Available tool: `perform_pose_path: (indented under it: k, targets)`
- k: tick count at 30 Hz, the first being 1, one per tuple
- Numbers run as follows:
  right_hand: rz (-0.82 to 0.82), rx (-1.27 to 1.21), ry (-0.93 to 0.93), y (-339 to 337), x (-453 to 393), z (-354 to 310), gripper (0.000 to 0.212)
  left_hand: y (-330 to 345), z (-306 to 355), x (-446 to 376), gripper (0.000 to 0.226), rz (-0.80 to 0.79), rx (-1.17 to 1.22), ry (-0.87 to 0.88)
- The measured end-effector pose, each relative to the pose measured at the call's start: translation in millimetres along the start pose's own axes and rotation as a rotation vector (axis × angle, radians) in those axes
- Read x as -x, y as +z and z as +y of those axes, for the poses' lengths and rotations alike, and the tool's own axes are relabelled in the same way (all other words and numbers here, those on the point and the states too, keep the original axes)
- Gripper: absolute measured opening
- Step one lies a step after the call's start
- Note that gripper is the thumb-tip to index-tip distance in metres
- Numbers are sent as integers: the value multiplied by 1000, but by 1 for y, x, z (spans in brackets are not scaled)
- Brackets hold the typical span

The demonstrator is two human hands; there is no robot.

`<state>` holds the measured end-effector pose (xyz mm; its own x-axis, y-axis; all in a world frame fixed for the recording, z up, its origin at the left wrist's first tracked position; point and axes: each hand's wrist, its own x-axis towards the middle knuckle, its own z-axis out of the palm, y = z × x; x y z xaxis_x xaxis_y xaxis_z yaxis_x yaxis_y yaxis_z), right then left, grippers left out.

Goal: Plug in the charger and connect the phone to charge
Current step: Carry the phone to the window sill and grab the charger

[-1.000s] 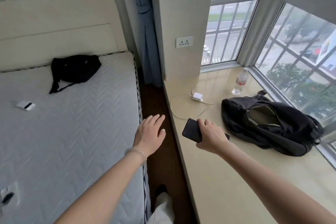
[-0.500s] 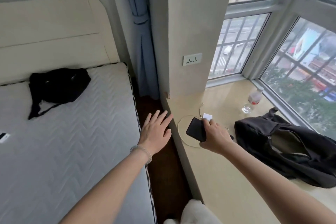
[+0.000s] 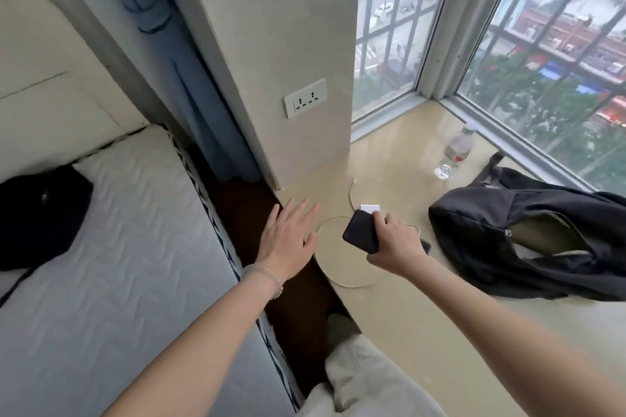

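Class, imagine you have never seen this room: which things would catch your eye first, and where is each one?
The two outstretched arms dominate: the right hand grips a dark phone above the window ledge, and the open left hand reaches beside it. Just past the phone lie a white charger and its looping cable, with the wall socket on the pillar above. A black backpack sprawls at right.

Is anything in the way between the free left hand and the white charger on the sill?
Partly. The right hand holds the phone right in front of the charger, covering most of it. The left hand is open, with only the looped cable on the sill between.
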<state>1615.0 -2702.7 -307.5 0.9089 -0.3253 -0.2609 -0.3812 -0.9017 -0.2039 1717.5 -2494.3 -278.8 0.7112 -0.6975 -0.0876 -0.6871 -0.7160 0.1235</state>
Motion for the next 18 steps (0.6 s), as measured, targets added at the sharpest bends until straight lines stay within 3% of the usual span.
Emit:
perform_pose_path:
  k: [8, 15, 18]
  targets:
    - [-5, -192, 260, 28, -36, 22, 60, 15, 11, -92, 57, -91, 26, 188]
    - [27, -422, 673, 71, -25, 42, 72, 54, 38, -144, 56, -194, 84, 387]
    - [63, -486, 861, 93, -16, 50, 68, 77, 52, -160, 55, -237, 87, 513]
